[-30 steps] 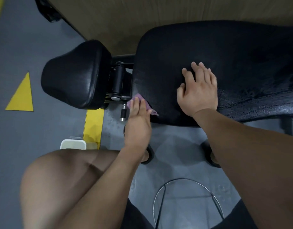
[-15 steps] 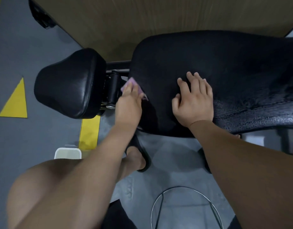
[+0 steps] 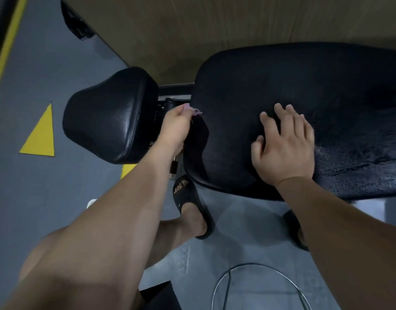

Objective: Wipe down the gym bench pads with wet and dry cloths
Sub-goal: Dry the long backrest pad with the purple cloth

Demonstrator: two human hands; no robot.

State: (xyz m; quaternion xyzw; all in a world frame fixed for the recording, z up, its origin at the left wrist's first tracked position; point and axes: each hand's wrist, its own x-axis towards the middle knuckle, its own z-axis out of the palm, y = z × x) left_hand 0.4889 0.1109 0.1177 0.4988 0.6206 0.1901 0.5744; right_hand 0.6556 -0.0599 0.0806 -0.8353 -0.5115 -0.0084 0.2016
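The long black bench pad (image 3: pixel 293 86) fills the right half of the view, with wet streaks on its right part. A smaller black seat pad (image 3: pixel 109 115) sits to its left across a gap with the black hinge frame. My left hand (image 3: pixel 175 127) reaches into that gap and holds a pink cloth (image 3: pixel 193 110) against the left end of the long pad; only a corner of the cloth shows. My right hand (image 3: pixel 286 145) rests flat on the long pad near its front edge, fingers spread.
A wooden wall panel (image 3: pixel 214 30) stands right behind the bench. Grey floor carries a yellow triangle (image 3: pixel 40 135) and yellow lines. My feet in black slides (image 3: pixel 188 202) stand under the bench edge. A thin wire hoop (image 3: pixel 259 287) lies on the floor near me.
My left hand has slid the pink cloth away from me along the left end of the long pad, into the gap. My right hand has stayed pressed on the pad.
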